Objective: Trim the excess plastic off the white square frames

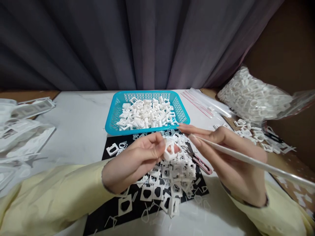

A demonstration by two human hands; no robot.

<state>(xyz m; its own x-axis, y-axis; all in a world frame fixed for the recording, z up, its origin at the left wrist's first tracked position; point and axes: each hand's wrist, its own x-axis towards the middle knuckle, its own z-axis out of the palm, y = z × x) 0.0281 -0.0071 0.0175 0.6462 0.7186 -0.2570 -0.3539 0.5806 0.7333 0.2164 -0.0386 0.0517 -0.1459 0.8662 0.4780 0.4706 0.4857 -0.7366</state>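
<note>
My left hand (135, 160) pinches a small white plastic frame piece (169, 154) with openings between thumb and fingers, above the heap. My right hand (246, 180) is closed on a long thin white strip (278, 168), which runs from the fingertips back past the right edge of the view. Its exact kind I cannot make out. Below both hands, a heap of white plastic pieces (169, 177) lies on a black mat (98, 218). A pink-handled tool (203, 165) rests by the heap, its far end partly hidden.
Behind the heap stands a blue basket (109, 126) filled with white pieces. At right are clear zip bags (204, 101), a stuffed plastic bag (256, 95) and loose white pieces (256, 134). White sheet-like frames (27, 131) pile up at left. A grey curtain (147, 46) hangs behind.
</note>
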